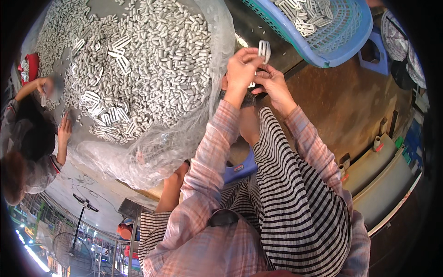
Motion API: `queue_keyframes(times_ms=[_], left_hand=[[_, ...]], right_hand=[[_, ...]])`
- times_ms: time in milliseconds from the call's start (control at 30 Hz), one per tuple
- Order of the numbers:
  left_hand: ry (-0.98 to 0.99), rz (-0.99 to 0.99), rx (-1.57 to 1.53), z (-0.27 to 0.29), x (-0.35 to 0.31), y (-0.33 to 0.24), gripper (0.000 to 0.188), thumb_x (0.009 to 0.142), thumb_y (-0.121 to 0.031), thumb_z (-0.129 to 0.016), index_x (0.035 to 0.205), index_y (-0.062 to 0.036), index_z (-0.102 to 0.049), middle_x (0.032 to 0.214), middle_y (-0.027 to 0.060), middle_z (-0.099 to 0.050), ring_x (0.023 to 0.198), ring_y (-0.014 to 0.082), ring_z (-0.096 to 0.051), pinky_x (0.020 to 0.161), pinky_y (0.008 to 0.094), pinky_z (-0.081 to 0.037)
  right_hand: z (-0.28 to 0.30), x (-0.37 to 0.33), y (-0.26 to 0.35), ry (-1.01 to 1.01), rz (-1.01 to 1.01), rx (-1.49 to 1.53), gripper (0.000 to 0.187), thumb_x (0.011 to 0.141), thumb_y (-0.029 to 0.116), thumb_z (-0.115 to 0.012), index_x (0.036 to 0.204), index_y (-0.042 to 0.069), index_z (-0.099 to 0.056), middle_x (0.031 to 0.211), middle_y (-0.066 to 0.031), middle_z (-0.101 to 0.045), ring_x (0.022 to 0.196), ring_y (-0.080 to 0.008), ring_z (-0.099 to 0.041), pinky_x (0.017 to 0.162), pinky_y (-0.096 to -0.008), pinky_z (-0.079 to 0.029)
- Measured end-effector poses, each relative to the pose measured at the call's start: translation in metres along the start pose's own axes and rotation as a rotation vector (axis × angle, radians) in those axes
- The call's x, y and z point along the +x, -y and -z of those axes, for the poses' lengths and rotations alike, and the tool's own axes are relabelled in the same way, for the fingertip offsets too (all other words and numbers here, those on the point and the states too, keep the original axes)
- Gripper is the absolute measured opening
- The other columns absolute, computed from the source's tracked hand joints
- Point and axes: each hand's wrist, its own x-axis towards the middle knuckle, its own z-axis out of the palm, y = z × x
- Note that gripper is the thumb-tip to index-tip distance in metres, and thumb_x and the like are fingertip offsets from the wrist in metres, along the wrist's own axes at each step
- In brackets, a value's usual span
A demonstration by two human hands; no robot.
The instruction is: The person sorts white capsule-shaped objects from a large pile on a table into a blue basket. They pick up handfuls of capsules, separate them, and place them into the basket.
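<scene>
My left hand (241,68) pinches a pale, oval slotted buckle (264,49) that stands upright above the fingertips. Right beside it, my right hand (276,87) has its fingers closed close to the left fingers. A small whitish piece (252,85) shows between the two hands, too covered to name. To the left lies a broad heap of small grey pellets (170,60), with similar slotted buckles (121,62) scattered through it. More slotted buckles (305,27) lie inside a blue plastic basket (341,57) beyond my right hand.
Clear plastic sheeting (157,154) edges the heap. A co-worker's hands (64,127) reach into its left side, near a red container (31,68). A blue stool (376,57) stands by the basket. Pale curved panels (376,171) lie at the right, on the brown floor (337,101).
</scene>
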Motion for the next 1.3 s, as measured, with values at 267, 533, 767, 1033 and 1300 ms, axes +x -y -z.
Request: queue_keyframes(times_ms=[267, 533, 767, 1033, 1300], left_hand=[[0.117, -0.102, 0.751, 0.042, 0.022, -0.031, 0.022, 0.082, -0.006, -0.062, 0.103, -0.0020, -0.066, 0.082, 0.0080, -0.068, 0.074, 0.0120, -0.065, 0.066, 0.0262, -0.052], [-0.096, -0.207, 0.810, 0.035, 0.027, -0.019, 0.023, 0.075, -0.013, -0.072, 0.096, -0.0036, -0.070, 0.072, 0.0064, -0.069, 0.065, 0.0127, -0.066, 0.061, 0.0270, -0.051], [-0.139, -0.209, 0.798, 0.028, 0.031, -0.015, 0.022, 0.073, -0.014, -0.073, 0.093, -0.0051, -0.071, 0.071, 0.0062, -0.069, 0.062, 0.0124, -0.065, 0.061, 0.0268, -0.051], [-0.265, -0.276, 0.819, 0.023, 0.028, -0.008, 0.021, 0.070, -0.014, -0.075, 0.089, -0.0062, -0.073, 0.069, 0.0051, -0.068, 0.061, 0.0141, -0.065, 0.062, 0.0275, -0.052], [-0.256, -0.233, 0.745, 0.025, 0.032, -0.005, 0.020, 0.069, -0.014, -0.075, 0.088, -0.0064, -0.073, 0.070, 0.0063, -0.068, 0.063, 0.0158, -0.066, 0.062, 0.0276, -0.052]], right_hand=[[0.010, 0.004, 0.001, 0.004, -0.067, -0.095, 0.020, 0.093, 0.010, -0.052, 0.110, 0.001, -0.054, 0.094, -0.0064, -0.063, 0.080, -0.0102, -0.061, 0.057, -0.0215, -0.053], [0.021, 0.009, -0.002, -0.096, 0.326, -0.680, 0.019, 0.088, 0.011, -0.056, 0.103, -0.001, -0.054, 0.074, -0.0146, -0.065, 0.062, -0.0251, -0.064, 0.056, -0.0360, -0.049], [0.007, 0.020, 0.009, -0.284, 0.523, -1.191, 0.018, 0.089, 0.018, -0.053, 0.096, 0.002, -0.048, 0.067, -0.0244, -0.061, 0.067, -0.0443, -0.060, 0.059, -0.0511, -0.047], [-0.003, 0.030, 0.011, -0.247, 0.535, -1.428, 0.027, 0.077, 0.011, -0.060, 0.097, 0.004, -0.043, 0.065, -0.0223, -0.062, 0.066, -0.0409, -0.062, 0.058, -0.0501, -0.048], [-0.010, 0.031, 0.028, -0.159, 0.456, -1.546, 0.035, 0.067, 0.007, -0.067, 0.092, -0.001, -0.044, 0.069, -0.0218, -0.064, 0.070, -0.0378, -0.065, 0.062, -0.0441, -0.052]])
